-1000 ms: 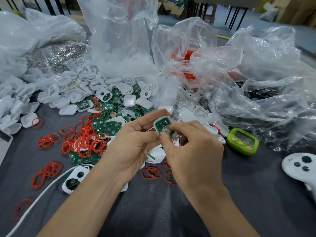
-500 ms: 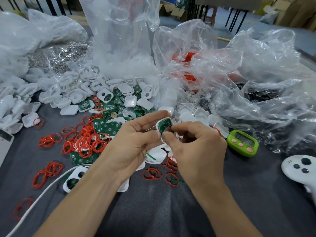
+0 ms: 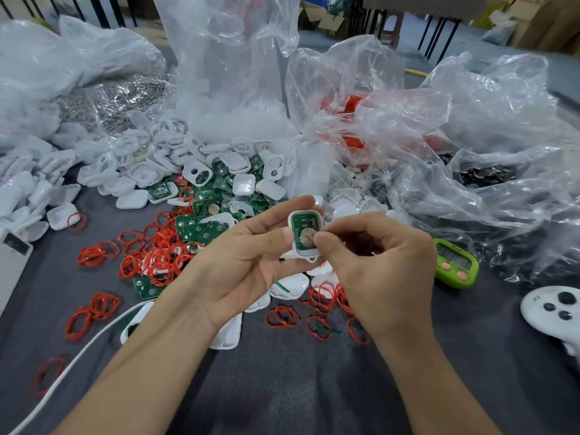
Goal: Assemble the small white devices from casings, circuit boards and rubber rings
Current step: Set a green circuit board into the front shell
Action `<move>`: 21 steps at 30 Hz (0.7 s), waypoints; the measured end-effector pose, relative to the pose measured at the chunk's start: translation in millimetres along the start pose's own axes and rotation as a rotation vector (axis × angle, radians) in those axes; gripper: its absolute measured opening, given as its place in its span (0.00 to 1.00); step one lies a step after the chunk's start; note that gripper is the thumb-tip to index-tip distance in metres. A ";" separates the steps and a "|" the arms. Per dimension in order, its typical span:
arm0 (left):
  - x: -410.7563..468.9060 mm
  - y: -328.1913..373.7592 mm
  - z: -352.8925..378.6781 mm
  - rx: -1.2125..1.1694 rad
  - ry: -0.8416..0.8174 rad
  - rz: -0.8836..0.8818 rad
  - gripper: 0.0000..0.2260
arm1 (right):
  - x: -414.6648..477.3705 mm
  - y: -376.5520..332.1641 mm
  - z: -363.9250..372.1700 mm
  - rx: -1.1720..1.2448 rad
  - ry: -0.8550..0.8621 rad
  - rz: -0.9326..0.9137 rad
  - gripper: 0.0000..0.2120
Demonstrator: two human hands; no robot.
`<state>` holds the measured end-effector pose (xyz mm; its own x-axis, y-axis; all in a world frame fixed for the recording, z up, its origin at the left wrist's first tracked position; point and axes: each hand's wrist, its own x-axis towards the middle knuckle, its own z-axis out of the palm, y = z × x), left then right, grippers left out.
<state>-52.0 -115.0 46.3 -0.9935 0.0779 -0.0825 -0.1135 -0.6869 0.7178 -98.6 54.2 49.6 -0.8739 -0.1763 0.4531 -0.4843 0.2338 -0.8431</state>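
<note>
My left hand (image 3: 248, 262) grips a small white casing (image 3: 305, 233) with a green circuit board and a round silver cell seated in it, thumb on its left edge and fingers behind it. My right hand (image 3: 376, 265) has its fingers curled, and its thumb tip presses the cell's right rim. Loose white casings (image 3: 201, 175), green circuit boards (image 3: 201, 227) and red rubber rings (image 3: 157, 255) lie heaped on the grey table behind and left of my hands. More red rings (image 3: 317, 296) lie under my right hand.
Crumpled clear plastic bags (image 3: 408, 127) of parts fill the back and right. A green timer (image 3: 455, 265) sits right of my hands, a white controller (image 3: 555, 309) at the right edge. A white cable (image 3: 75, 359) runs across the lower left. Grey cloth (image 3: 298, 387) shows in front.
The casing has turned more face-up toward me, showing the board and silver cell. My right thumb has slid from over the board to the cell's right rim.
</note>
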 end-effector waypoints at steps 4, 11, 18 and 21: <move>1.9 0.5 -0.9 -0.023 -0.025 -0.004 0.22 | 5.5 -1.7 -6.2 0.078 -0.033 -0.046 0.08; 0.3 -0.8 -5.5 0.026 -0.063 -0.036 0.24 | 9.0 -3.7 -12.4 -0.214 -0.137 -0.257 0.14; 3.4 -4.9 -6.7 0.094 -0.042 -0.057 0.21 | 9.9 -1.9 -15.9 -0.349 -0.158 -0.416 0.09; 4.6 -5.1 -6.6 0.089 -0.030 -0.061 0.20 | 9.3 -2.6 -14.3 -0.348 -0.151 -0.429 0.07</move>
<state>-56.1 -116.0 37.7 -0.9842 0.1404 -0.1081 -0.1721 -0.6131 0.7710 -106.0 65.6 60.2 -0.5928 -0.4531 0.6658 -0.8020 0.4082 -0.4361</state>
